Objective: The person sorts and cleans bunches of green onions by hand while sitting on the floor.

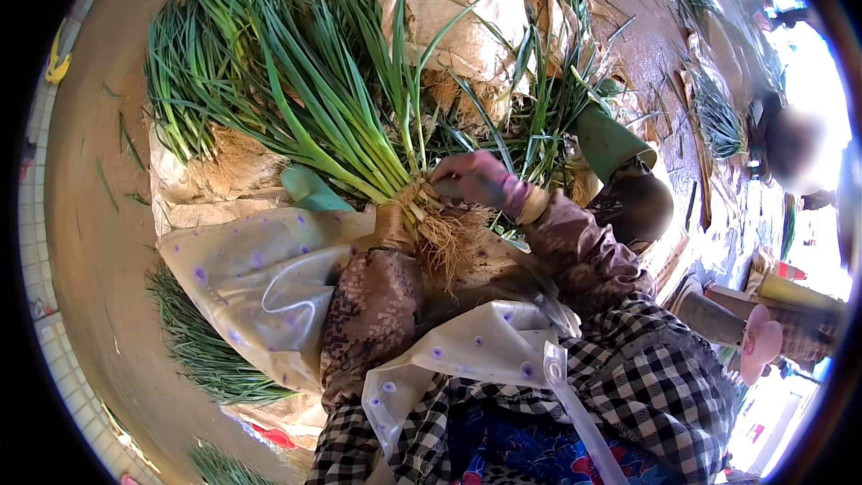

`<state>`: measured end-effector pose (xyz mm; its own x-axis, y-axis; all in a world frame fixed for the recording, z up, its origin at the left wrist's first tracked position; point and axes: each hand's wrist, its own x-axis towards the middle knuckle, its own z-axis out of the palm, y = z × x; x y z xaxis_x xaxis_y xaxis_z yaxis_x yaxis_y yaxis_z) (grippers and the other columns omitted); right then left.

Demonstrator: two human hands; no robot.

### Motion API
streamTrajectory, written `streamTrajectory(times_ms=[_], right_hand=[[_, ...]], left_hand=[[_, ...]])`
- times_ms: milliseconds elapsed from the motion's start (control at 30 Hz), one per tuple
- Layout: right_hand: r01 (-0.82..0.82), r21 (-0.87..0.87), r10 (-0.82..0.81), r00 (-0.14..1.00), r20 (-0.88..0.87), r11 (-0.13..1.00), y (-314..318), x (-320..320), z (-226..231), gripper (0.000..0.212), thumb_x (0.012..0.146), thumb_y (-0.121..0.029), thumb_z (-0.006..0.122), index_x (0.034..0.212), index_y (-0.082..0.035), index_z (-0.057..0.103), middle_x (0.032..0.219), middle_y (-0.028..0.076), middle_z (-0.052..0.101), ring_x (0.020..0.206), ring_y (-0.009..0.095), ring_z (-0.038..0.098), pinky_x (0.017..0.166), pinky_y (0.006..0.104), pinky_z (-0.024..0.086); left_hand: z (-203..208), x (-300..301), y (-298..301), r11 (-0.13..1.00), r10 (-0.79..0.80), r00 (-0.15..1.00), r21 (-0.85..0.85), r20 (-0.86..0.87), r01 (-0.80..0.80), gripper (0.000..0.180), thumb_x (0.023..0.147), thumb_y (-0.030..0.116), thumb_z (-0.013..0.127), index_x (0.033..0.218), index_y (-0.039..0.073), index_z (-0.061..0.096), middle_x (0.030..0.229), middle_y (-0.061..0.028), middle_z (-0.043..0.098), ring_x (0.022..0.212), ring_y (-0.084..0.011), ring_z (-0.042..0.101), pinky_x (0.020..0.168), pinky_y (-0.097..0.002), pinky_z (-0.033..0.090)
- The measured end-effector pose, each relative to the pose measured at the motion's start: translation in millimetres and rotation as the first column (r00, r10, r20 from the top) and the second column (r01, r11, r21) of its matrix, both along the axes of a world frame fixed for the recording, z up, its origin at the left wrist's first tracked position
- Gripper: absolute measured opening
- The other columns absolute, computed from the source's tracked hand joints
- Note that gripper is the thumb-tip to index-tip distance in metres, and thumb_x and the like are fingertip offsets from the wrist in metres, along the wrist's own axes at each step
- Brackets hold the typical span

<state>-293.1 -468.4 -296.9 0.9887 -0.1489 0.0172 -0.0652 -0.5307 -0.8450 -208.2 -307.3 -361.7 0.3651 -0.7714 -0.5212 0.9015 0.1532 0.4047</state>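
Note:
A bunch of green onions (337,117) with long green leaves and stringy tan roots (446,238) stands tilted in front of me, roots toward my lap. My left hand (411,193) is closed round the stems just above the roots and partly hidden by them. At the right side of the same stem bases is my right hand (471,178), slightly blurred, in a pinkish covering. Its fingers are curled close to the stems; what they pinch, if anything, is hidden. A clear plastic apron with purple spots (269,283) covers my lap below.
More green onions (184,81) lie at the far left, beside pale sacking (467,9). Green boots (310,189) (615,139) flank the work. Another green bundle (211,341) lies at the near left on the brown floor (99,242). Other people are at the right.

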Motion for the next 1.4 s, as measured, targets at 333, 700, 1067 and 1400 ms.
streamTrajectory(times_ms=[333,700,1067,1400], right_hand=[[0.445,0.539,-0.398,0.893,-0.209,0.715,-8,56,-69,0.042,0.076,-0.031,0.067,0.105,-0.001,0.058,0.090,0.013,0.064,0.074,0.021,0.061,0.062,0.0294,0.048],[0.558,0.750,-0.693,0.695,-0.189,0.356,-41,-28,-63,0.018,0.081,-0.015,0.060,0.088,0.001,0.058,0.076,0.010,0.060,0.067,0.018,0.058,0.056,0.0276,0.046],[0.413,0.834,-0.374,0.886,-0.274,0.366,-25,9,5,0.052,0.080,-0.024,0.064,0.123,-0.003,0.045,0.106,0.005,0.059,0.061,0.009,0.050,0.057,0.0212,0.043],[0.451,0.458,-0.437,0.888,-0.143,0.766,-17,30,-14,0.019,0.078,-0.019,0.067,0.084,-0.002,0.062,0.062,0.003,0.059,0.052,0.011,0.051,0.048,0.0255,0.041]], left_hand=[[-35,-4,-24,0.983,0.184,0.971,-0.022,0.151,-0.182,0.027,0.078,0.008,0.062,0.100,-0.004,0.055,0.094,-0.0148,0.061,0.072,-0.0198,0.060,0.057,-0.0337,0.055],[-29,2,-10,0.998,0.055,0.995,0.029,0.087,-0.058,0.019,0.082,0.011,0.057,0.096,-0.003,0.058,0.095,-0.0131,0.061,0.079,-0.0180,0.058,0.069,-0.0270,0.050],[3,-7,1,0.913,-0.142,0.976,-0.403,-0.163,0.066,0.027,0.082,0.017,0.056,0.100,-0.001,0.052,0.085,-0.0076,0.057,0.071,-0.0165,0.056,0.055,-0.0268,0.049],[-13,-17,4,0.998,-0.017,1.000,0.055,0.021,0.016,0.035,0.080,0.014,0.060,0.112,0.002,0.050,0.096,-0.0085,0.059,0.079,-0.0199,0.060,0.068,-0.0310,0.053]])
